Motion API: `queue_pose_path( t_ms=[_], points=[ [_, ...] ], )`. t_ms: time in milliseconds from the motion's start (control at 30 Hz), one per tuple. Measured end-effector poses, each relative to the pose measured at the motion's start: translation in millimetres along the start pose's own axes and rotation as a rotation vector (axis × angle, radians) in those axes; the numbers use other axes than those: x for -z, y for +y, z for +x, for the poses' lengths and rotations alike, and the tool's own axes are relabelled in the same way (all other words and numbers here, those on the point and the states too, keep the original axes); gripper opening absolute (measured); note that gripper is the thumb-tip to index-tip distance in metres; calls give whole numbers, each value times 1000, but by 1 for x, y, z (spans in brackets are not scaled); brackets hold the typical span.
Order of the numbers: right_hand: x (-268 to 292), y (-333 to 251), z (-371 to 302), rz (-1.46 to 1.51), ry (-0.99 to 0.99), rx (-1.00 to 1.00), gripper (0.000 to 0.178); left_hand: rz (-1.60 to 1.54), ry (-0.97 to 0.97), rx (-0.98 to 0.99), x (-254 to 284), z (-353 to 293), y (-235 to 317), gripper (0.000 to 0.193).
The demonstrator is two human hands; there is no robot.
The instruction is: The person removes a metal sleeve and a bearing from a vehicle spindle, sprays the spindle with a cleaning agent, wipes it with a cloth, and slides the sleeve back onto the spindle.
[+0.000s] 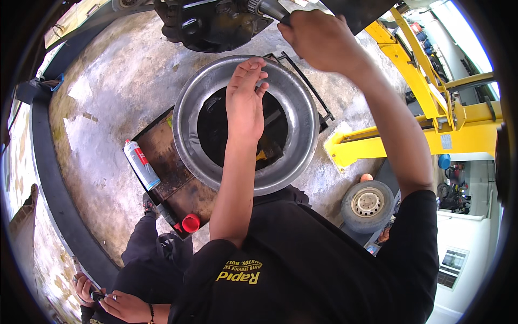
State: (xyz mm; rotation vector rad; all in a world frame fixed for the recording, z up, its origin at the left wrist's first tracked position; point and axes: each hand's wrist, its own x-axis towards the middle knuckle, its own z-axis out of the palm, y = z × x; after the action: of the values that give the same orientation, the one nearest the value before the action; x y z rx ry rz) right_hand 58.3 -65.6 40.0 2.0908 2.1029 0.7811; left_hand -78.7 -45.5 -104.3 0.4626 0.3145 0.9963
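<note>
My right hand (327,42) is closed around a grey metal tool (271,8) with a ribbed round end, its exact kind not clear. The tool points toward a dark, oily vehicle part (208,24) overhead. Palm partly turned up, my left hand (247,100) hovers over a wide metal basin (189,127), its fingers loosely bent and apart with nothing visible in them. Dark liquid (216,135) covers the basin's bottom. In it lies a brush (264,155) with a yellow part, half hidden by my left forearm.
Under the basin is a stained tray-like stand (167,156) bearing a spray can (142,164), a red cap (191,223) and a dark tool (166,215). A yellow lift (388,143) and a wheel (368,206) stand right. At lower left, a co-worker's hands (121,305) hold something small and dark.
</note>
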Motion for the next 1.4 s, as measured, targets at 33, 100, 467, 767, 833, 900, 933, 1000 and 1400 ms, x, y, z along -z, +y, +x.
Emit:
queue_pose_path(
  t_ms=[33,100,467,767,833,900,933,1000,1400],
  points=[
    [1,-23,3,-376,21,7,27,-7,21,-2,0,3,-1,10],
    [-3,-37,5,-789,73,5,30,8,4,30,-2,5,-5,10],
    [-9,19,7,526,-180,-290,43,38,7,-2,7,4,0,17],
    [-12,33,21,929,-433,-211,45,-1,17,6,14,12,-1,18],
    [-19,42,14,1371,-422,-276,43,0,25,10,15,10,2,17],
    [-10,38,13,1057,-356,-314,42,-11,30,-17,15,14,7,17],
    [-7,31,12,909,-332,-320,42,-18,44,-44,19,16,9,17],
    [9,-6,5,-174,-59,143,31,-27,60,-57,23,18,7,16],
    [18,35,25,1083,-622,-300,34,38,42,-59,20,10,12,17]
  ],
)
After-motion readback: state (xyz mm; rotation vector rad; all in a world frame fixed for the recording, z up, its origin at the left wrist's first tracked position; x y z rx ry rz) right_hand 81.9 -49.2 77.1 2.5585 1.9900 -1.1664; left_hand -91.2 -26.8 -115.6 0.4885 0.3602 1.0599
